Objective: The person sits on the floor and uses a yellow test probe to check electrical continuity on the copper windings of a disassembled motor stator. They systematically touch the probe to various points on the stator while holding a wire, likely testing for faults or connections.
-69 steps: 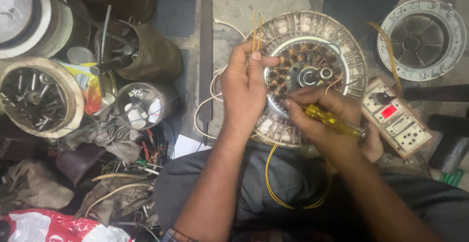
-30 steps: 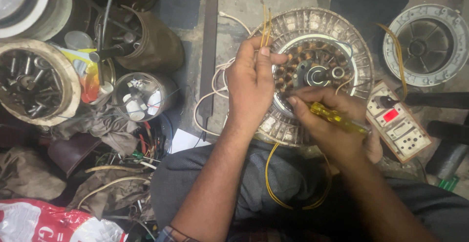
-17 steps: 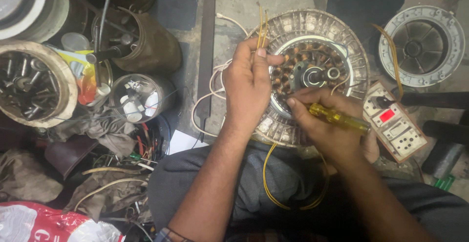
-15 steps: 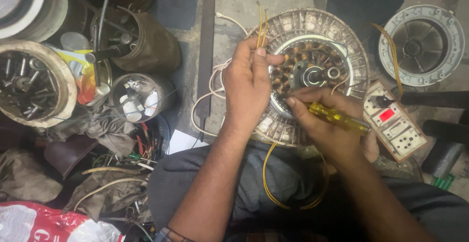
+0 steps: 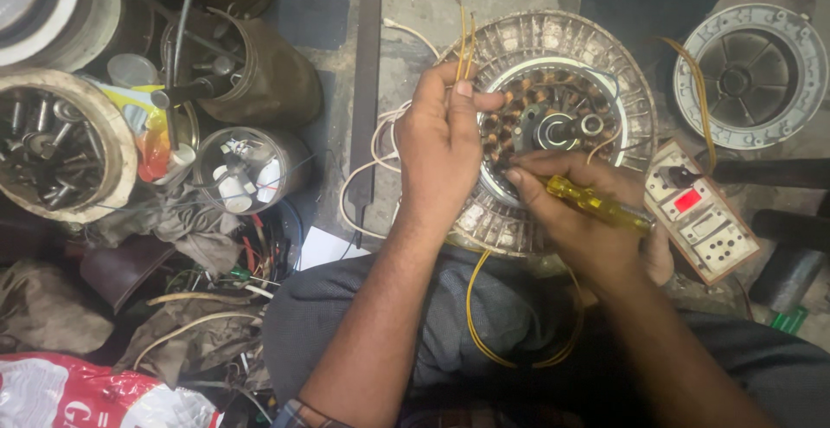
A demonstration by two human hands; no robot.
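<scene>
Little had moved since the earlier frames: the left hand had stayed on the motor's rim with only the view shifting slightly, and the right hand had kept the tool at the same spot. The fan motor lay on the floor against the person's knees, its copper windings exposed. The left fingers pinched thin yellow wires upright; the right fingers were wrapped tight around a yellow-handled screwdriver, its tip hidden among the coils. A slip of that tip could have scratched the winding insulation or nicked the pinching thumb. Pulling hard on the leads could have snapped them. The switch board just beside the wrist could have been knocked.
</scene>
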